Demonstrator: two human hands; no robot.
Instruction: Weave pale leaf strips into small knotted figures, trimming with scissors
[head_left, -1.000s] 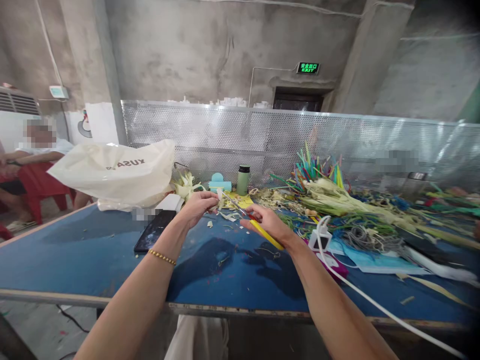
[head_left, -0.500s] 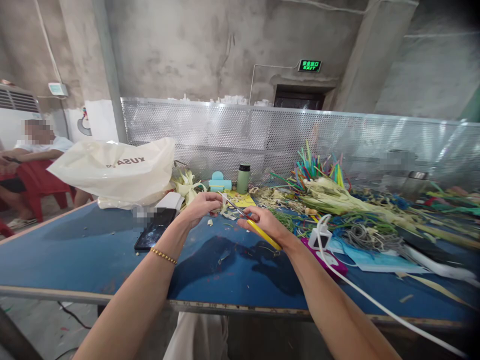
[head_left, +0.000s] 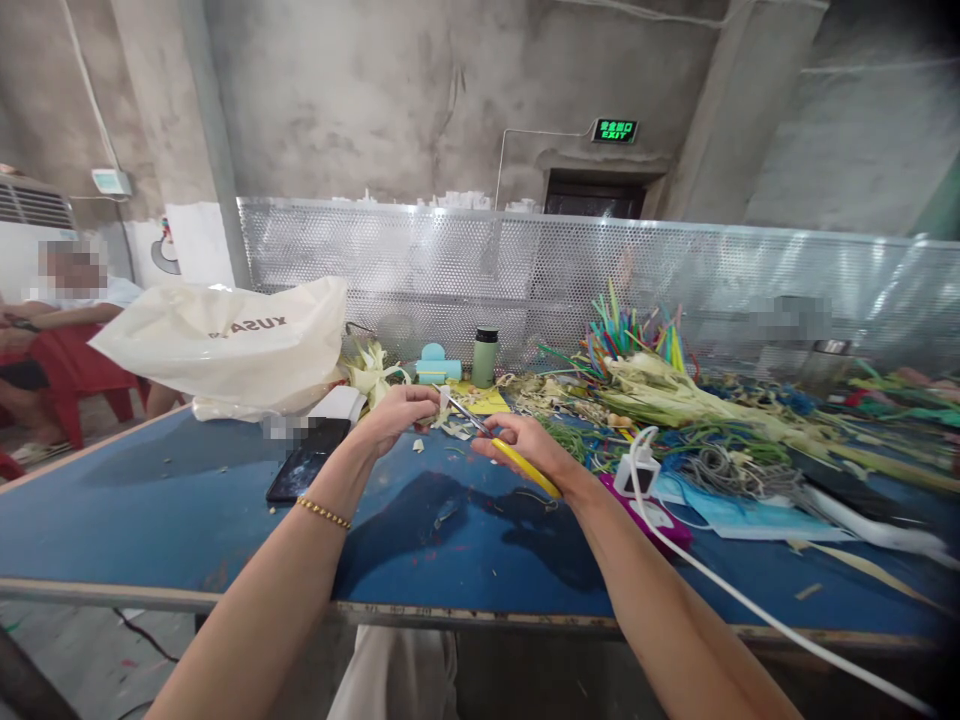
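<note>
My right hand [head_left: 521,440] is closed around scissors with yellow handles [head_left: 529,470], their metal blades pointing up and to the left. The fingertips of my left hand [head_left: 397,415] are pinched on a small pale piece [head_left: 445,396], which looks like a bit of corn husk. The blade tips are right at that piece; whether they touch it I cannot tell. Pale scraps [head_left: 454,428] lie on the blue tabletop beyond both hands, near a yellow sheet [head_left: 489,400].
A black phone [head_left: 307,462] and a cream plastic bag [head_left: 225,345] are on the left. Behind stands a green bottle [head_left: 486,358]. To the right are corn husks [head_left: 675,395], coloured stems [head_left: 626,335], a purple power strip [head_left: 652,515] and a white cable [head_left: 720,578]. A person sits far left.
The pale piece between my left fingertips has turned and shows more of its face beside the scissor blades. Both hands stay nearly in place; the whole view has shifted slightly.
</note>
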